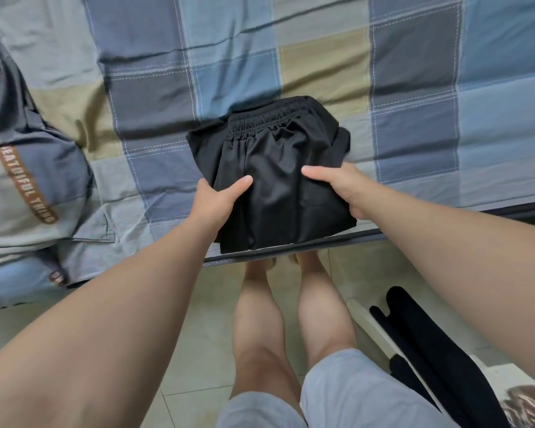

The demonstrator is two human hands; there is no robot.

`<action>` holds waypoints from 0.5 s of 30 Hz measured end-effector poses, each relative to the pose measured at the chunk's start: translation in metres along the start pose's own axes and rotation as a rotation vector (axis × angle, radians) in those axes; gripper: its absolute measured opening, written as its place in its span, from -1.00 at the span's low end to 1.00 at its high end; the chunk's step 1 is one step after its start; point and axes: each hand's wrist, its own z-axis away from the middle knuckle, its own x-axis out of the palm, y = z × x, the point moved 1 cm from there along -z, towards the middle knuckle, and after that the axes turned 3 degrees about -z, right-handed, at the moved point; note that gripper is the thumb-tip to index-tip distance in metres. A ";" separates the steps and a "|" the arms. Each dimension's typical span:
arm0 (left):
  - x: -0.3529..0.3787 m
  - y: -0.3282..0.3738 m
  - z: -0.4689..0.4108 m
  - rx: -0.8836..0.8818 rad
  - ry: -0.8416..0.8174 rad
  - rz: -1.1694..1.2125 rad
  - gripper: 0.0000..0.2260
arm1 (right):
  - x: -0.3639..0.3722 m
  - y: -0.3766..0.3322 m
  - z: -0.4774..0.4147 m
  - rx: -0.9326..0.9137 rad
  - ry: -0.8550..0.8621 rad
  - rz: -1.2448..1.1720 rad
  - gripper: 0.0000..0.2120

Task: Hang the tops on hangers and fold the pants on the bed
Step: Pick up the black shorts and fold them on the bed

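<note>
A folded pair of black pants point(275, 174) with an elastic waistband lies at the near edge of the bed point(414, 88), which has a blue, grey and tan checked sheet. My left hand point(217, 199) grips the left side of the folded bundle, thumb on top and fingers underneath. On the right side my right hand point(343, 186) holds it the same way. The bundle's near end overhangs the bed edge slightly.
A grey-blue pillow point(28, 186) with brown lettered tape lies at the left of the bed. A dark garment point(439, 344) is draped over a white object on the tiled floor at lower right. My bare legs stand against the bed frame.
</note>
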 end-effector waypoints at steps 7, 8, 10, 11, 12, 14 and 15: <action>-0.019 0.020 0.061 -0.013 -0.027 -0.031 -0.60 | -0.001 -0.020 0.076 0.103 0.038 0.033 -0.33; -0.023 0.022 0.075 -0.024 -0.037 -0.054 -0.63 | -0.002 -0.023 0.093 0.101 0.053 0.034 -0.31; -0.033 0.024 0.104 -0.057 -0.064 -0.106 -0.64 | -0.005 -0.028 0.129 0.096 0.087 0.021 -0.33; -0.038 0.024 0.120 -0.068 -0.079 -0.128 -0.65 | -0.006 -0.029 0.149 0.094 0.097 0.009 -0.34; -0.045 0.025 0.137 -0.078 -0.098 -0.145 -0.63 | -0.006 -0.029 0.169 0.098 0.099 -0.010 -0.34; -0.057 0.028 0.169 -0.082 -0.134 -0.178 -0.57 | -0.008 -0.027 0.208 0.095 0.115 -0.033 -0.31; -0.066 0.030 0.187 -0.072 -0.150 -0.207 -0.55 | -0.007 -0.023 0.233 0.084 0.131 -0.044 -0.29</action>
